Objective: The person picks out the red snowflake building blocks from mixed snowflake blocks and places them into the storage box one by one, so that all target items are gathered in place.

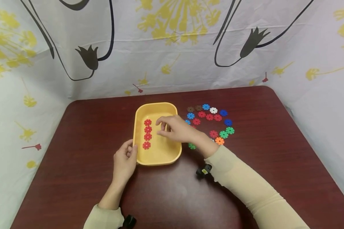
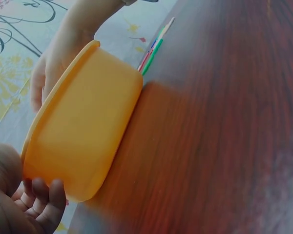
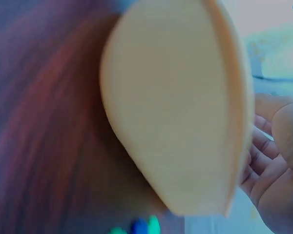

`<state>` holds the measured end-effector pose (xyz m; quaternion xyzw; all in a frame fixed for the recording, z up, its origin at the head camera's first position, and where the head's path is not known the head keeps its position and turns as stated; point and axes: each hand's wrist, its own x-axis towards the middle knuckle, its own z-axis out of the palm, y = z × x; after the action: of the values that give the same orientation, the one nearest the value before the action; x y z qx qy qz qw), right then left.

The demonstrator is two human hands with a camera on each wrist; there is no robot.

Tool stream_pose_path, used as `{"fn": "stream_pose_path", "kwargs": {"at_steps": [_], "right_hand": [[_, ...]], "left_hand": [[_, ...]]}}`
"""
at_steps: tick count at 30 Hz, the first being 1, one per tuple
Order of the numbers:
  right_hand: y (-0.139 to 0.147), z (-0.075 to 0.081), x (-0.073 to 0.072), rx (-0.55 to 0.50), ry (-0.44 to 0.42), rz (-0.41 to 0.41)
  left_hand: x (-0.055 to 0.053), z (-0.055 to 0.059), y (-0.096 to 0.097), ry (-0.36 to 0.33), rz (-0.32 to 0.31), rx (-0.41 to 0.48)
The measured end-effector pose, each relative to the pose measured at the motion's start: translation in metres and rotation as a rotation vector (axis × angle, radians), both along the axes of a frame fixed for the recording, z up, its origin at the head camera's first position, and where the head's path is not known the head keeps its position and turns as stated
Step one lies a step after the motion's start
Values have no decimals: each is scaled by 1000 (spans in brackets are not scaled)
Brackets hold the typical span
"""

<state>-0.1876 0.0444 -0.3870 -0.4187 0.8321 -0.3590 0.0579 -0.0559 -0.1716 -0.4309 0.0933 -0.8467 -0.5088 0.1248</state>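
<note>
Presently, your left hand [image 1: 124, 161] pinches the yellow tray [image 1: 160, 155], while your right hand [image 1: 176, 128], thumb parted from forefinger, hovers over it beside four red discs [image 1: 146, 137].

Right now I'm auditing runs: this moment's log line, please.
left hand: grips tray; right hand: above tray; red discs: four visible in tray; other discs: right of tray

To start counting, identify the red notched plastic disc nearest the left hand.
The bottom red disc of the column in the yellow plastic tray; the other red ones lie farther off.
</note>
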Motion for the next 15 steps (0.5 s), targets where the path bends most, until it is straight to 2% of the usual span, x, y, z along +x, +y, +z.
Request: {"fn": "stream_pose_path", "kwargs": {"at_steps": [7, 15], "right_hand": [[33, 2, -9, -93, -28, -83], [66, 2, -15, -124, -56, -152]], "left_hand": [[1, -2, -2, -39, -18, 40], [-2, -2, -1, 7, -2, 10]]}}
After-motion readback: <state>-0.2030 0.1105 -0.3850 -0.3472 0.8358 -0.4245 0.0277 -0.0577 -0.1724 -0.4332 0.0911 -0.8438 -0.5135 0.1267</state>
